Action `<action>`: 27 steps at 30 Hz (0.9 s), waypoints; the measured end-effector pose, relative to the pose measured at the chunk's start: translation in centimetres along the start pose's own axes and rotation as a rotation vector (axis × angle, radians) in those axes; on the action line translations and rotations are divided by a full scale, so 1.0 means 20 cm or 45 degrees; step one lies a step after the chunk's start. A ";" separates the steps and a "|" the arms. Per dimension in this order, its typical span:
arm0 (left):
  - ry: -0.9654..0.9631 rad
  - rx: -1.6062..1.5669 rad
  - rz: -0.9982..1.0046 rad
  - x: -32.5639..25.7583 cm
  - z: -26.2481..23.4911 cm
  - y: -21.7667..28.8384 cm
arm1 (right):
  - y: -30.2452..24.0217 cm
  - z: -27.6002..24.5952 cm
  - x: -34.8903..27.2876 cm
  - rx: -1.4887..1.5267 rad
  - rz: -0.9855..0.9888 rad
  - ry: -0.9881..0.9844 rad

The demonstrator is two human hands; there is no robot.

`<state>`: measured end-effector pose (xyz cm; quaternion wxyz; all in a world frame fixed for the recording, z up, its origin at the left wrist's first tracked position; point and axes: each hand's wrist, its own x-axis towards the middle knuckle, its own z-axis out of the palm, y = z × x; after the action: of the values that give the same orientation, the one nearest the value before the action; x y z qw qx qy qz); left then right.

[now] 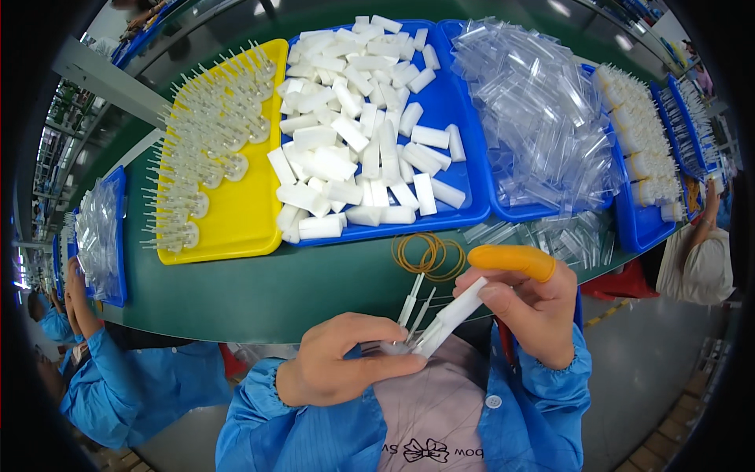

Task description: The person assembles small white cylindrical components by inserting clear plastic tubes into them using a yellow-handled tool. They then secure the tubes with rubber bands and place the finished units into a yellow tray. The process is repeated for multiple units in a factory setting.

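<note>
Lower centre: right hand (pixel 523 303) pinches a white sleeve (pixel 452 317), angled down-left toward pronged parts (pixel 409 315) clamped in left hand (pixel 346 366).

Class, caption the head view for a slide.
Left hand holds thin white sticks; right hand holds a white sleeve.

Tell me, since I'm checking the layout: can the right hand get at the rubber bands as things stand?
Probably yes: the rubber bands lie bare on the green table just beyond the right hand, nothing between, though that hand holds a white sleeve.
</note>
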<state>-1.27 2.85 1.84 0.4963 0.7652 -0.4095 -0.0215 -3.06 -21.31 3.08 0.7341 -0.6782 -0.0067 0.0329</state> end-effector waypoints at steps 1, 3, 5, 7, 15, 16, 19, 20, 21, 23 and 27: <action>0.083 -0.041 0.003 -0.02 0.02 0.01 | -0.02 0.01 -0.01 0.025 0.012 -0.009; 0.256 -0.116 0.023 -0.06 0.08 0.00 | -0.05 0.06 -0.02 -0.102 0.006 -0.076; 0.357 -0.179 0.106 -0.09 0.11 -0.02 | -0.09 0.10 -0.05 -0.591 -0.185 -0.185; 0.421 -0.223 0.124 -0.08 0.13 -0.03 | -0.03 0.10 -0.08 -0.478 -0.320 -0.094; 0.166 -1.397 -0.683 -0.10 0.19 -0.09 | -0.06 0.03 0.02 -0.437 0.024 -0.338; 0.188 -1.463 -0.700 -0.10 0.19 -0.10 | -0.07 0.01 0.05 -0.526 0.025 -0.443; 0.356 -1.508 -0.652 -0.11 0.18 -0.13 | -0.10 0.04 0.15 -0.891 -0.391 -0.188; 0.422 -1.497 -0.616 -0.11 0.17 -0.14 | -0.14 0.06 0.18 -0.965 -0.385 -0.178; 0.488 -1.330 -0.570 -0.12 0.16 -0.13 | -0.15 0.09 0.22 -1.014 -0.463 -0.180; 0.617 -0.985 -0.481 -0.14 0.15 -0.12 | -0.16 0.20 0.35 -1.101 -0.623 -0.188; 0.498 -0.249 -0.290 -0.18 0.08 -0.08 | -0.07 0.48 0.56 -1.307 -1.005 -0.363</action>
<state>-3.41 4.19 -1.56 0.6322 0.7443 -0.2128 0.0318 7.67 -11.28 4.82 0.2665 -0.8775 -0.3667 -0.1565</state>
